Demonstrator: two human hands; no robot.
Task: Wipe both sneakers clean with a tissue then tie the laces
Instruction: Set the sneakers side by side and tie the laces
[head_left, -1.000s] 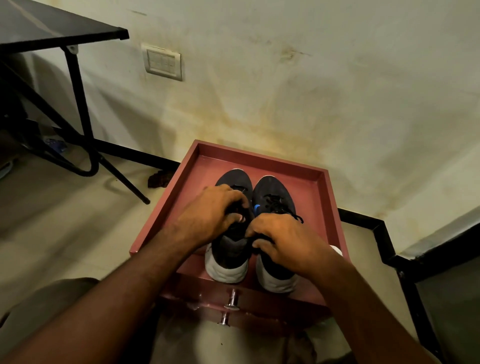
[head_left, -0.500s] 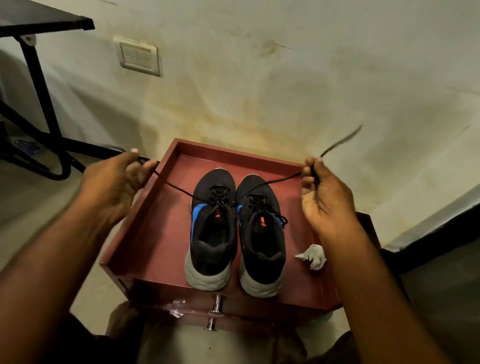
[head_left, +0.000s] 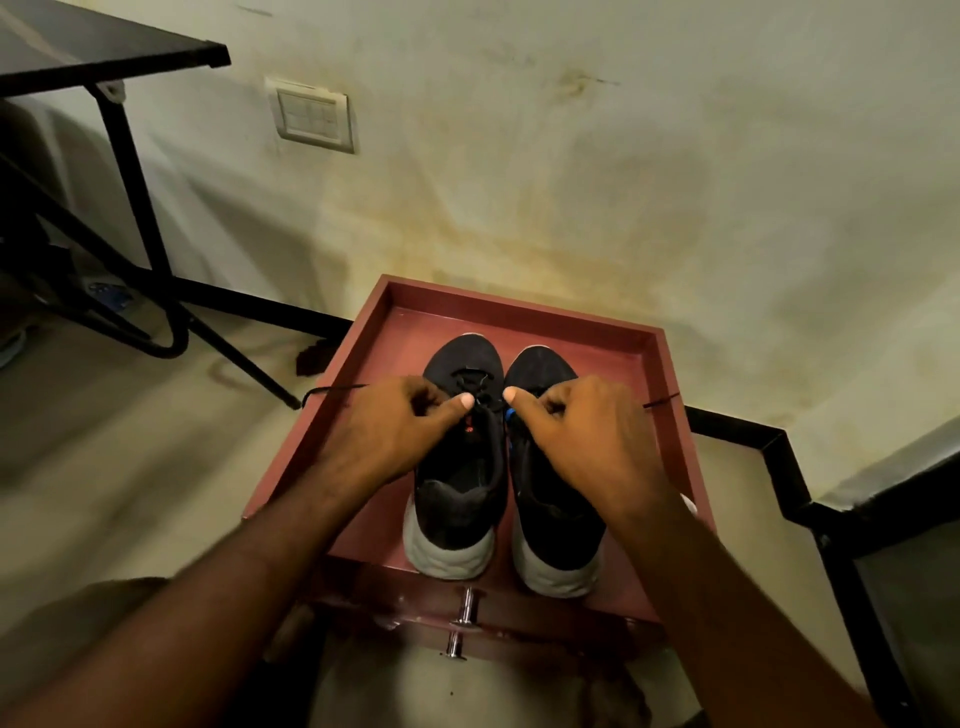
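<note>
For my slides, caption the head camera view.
Both hands, left and right, pinch lace ends over two sneakers in a red tray.

My two sneakers (head_left: 501, 457) stand side by side in the tray (head_left: 670, 395), toes at twelve o'clock, my left hand (head_left: 395, 431) over the nine o'clock one, my right hand (head_left: 587, 436) over the three o'clock one, a table (head_left: 104, 47) at ten o'clock.

- Sneakers (head_left: 460, 467): matt black cloth uppers, pale rubbery soles.
- Tray (head_left: 519, 317): smooth reddish painted wood.
- Knob (head_left: 464, 618): shiny metal.
- Wall (head_left: 571, 182): matt, stained plaster.
</note>
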